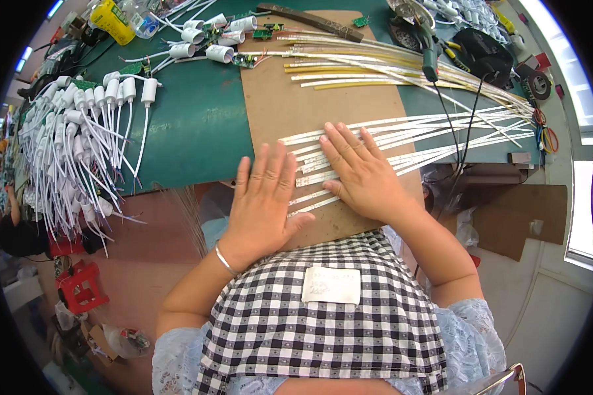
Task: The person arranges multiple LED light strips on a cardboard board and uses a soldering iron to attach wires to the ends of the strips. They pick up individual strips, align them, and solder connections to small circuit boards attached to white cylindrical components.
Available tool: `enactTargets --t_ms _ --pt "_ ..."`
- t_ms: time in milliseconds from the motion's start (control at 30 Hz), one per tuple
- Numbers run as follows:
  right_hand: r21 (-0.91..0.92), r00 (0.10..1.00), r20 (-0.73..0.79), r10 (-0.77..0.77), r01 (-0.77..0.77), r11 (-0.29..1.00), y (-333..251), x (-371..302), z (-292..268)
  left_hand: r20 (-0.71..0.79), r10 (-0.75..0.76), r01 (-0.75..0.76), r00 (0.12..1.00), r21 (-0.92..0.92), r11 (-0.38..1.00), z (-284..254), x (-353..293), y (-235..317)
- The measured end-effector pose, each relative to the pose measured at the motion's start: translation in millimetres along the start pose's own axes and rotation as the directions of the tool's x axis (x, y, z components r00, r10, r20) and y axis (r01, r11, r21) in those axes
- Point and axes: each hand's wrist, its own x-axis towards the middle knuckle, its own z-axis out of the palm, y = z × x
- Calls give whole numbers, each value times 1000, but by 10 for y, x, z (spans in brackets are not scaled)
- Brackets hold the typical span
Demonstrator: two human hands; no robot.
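Several narrow white LED strips [389,139] lie fanned out on a brown board [270,112]. My right hand [362,174] rests flat across them with its fingers stretched out. At their left ends is my left hand [262,197], palm down and fingers extended, touching the board beside the strip tips. Nothing is gripped in either hand. Parts of the strips are hidden under my right palm. Farther up the board lies a second bundle of white and yellow strips [349,69].
White cylindrical caps with cables [79,125] pile up on the green table [191,131] at left. More white caps with circuit boards [219,52] lie at the back. A green-handled tool [431,62], a tape roll [539,85] and a yellow bottle [112,21] stand around. Black cords [464,141] cross the strips.
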Motion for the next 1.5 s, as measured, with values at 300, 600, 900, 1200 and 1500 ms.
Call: enactTargets --t_ms 300,600,900,1200,1500 --pt "7 1000 -6 5 -5 1000 -140 -20 -20 18 -79 76 997 127 989 55 -147 64" --pt "87 999 41 -6 3 996 -58 -5 -32 -55 -46 49 997 61 997 -12 -53 58" --pt "15 1000 -1 -22 22 1000 -75 -15 -21 -84 -6 19 996 150 989 -68 189 46" --pt "147 994 -100 41 -26 989 32 -173 -137 -63 26 -20 998 101 995 75 209 52" --pt "213 995 -99 20 2 977 -35 -18 -146 -123 30 -21 992 75 997 115 198 51"
